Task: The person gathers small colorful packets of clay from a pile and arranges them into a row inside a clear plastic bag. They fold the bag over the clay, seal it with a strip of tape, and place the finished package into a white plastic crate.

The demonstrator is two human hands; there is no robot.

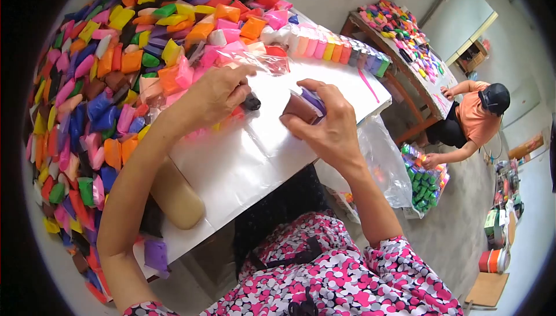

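**Clay blocks on a white sheet, both hands busy**

Soft-looking, matte, rounded-edged: small clay blocks (104, 79) in pink, orange, blue, yellow, green and brown, heaped across the left and far side of the white table sheet (243, 160). Left hand (214, 93) curled, fingers pinched on a small black clay piece (252, 103) at the edge of the heap, partly under crinkled clear plastic film (263, 61). Right hand (327, 122) closed around a brown block (298, 107) with a purple block (314, 99) pressed against it, held just above the sheet, near the black piece but apart from it. Neat row of pastel-to-dark blocks (341, 50) along the far edge. Smooth tan cylinder (176, 194) lying near the left forearm; lone purple lump (155, 253) at the near corner.

Hard to make out: how much of the black piece sits hidden behind the fingers; fisheye edges dark and cut off.

Beyond, a clear bag (385, 165) hanging off the table edge, a grey floor, a second wooden table (405, 32) covered in coloured pieces, and another person in an orange shirt (472, 119) crouched beside a crate of green packs (425, 186).
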